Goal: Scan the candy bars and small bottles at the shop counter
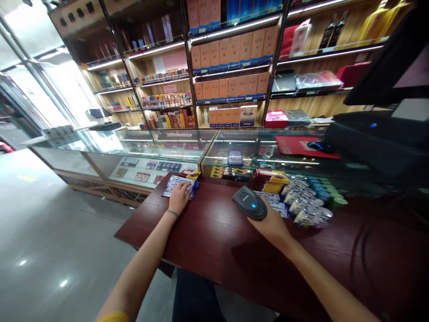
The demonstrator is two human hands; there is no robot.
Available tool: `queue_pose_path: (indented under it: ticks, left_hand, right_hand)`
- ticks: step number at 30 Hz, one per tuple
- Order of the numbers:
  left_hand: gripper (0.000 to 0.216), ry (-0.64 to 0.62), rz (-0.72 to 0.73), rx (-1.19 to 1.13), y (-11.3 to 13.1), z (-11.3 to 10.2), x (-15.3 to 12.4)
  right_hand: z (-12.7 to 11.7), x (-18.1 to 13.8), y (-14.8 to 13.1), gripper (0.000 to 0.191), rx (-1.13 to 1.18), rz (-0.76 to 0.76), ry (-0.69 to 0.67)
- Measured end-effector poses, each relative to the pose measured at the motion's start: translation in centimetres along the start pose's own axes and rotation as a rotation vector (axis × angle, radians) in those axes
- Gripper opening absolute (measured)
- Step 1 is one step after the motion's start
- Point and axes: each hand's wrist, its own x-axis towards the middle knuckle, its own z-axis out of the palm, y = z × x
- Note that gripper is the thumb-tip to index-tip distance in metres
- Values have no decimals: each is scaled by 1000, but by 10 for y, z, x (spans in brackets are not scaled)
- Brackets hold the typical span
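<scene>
My right hand (pixel 268 222) is wrapped around a black barcode scanner (pixel 246 202) with a blue light on top, held above the dark red wooden table (pixel 214 223). The scanner's handle is hidden behind its head. My left hand (pixel 180 194) lies with its fingers stretched out on several blue-and-white packets (pixel 171 182) at the table's left end. More such packets (pixel 279 206) lie just past my right hand. Beside them stand several small clear-topped containers (pixel 310 210) in rows.
Yellow-and-red packs (pixel 270 180) and green-topped containers (pixel 330 188) line the table's back right. A glass display counter (pixel 161 143) runs behind. On it are a red mat (pixel 291 145) with a mouse (pixel 318 146). Dark checkout equipment (pixel 372 138) stands at right; stocked shelves (pixel 231 62) cover the wall.
</scene>
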Motion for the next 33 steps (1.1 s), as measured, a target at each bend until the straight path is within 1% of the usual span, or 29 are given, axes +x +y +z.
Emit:
queue_pose_path:
  ticks: [2, 5, 7, 11, 13, 16, 19, 21, 23, 25, 27, 28, 29, 31, 33]
  left_hand:
    - [30, 46, -59, 57, -14, -2, -3]
    - [32, 86, -126, 93, -26, -2, -5]
    - [37, 78, -154, 98, -29, 1, -5]
    - [43, 21, -224, 145, -30, 6, -5]
    - [41, 3, -225, 168, -30, 6, -5]
    - [37, 5, -188, 174, -30, 3, -6]
    - [34, 3, -163, 139, -26, -3, -5]
    - [32, 23, -155, 83, -20, -8, -4]
    - [27, 85, -148, -14, -10, -12, -3]
    - [20, 170, -152, -162, 3, -13, -3]
    - [19, 214, -210, -367, 18, -10, -3]
    - [23, 191, -269, -498, 26, -8, -3]
    - [28, 137, -340, -644, 33, -5, -3]
    - [40, -30, -482, -943, 46, -1, -3]
    - [49, -206, -572, -1156, 56, 1, -4]
  right_hand:
    - [7, -4, -2, 35, -33, -17, -36]
    - [14, -10, -1, 34, -108, -134, -97]
    - [17, -13, 2, 38, -171, -189, -137]
    - [20, -17, 4, 37, -241, -176, -179]
    - [20, -17, 3, 36, -237, -173, -184]
    - [20, -17, 3, 38, -235, -183, -178]
    - [19, -16, 3, 39, -251, -192, -155]
    - [18, -16, 3, 37, -246, -193, -141]
    - [16, -16, 3, 35, -224, -192, -126]
    - [15, -16, 3, 35, -201, -186, -116]
    - [14, -16, 4, 35, -191, -176, -103]
    - [14, -16, 4, 35, -194, -171, -97]
    - [14, -16, 5, 35, -201, -168, -90]
    - [16, -15, 7, 37, -219, -162, -79]
    - [17, -15, 9, 40, -236, -150, -74]
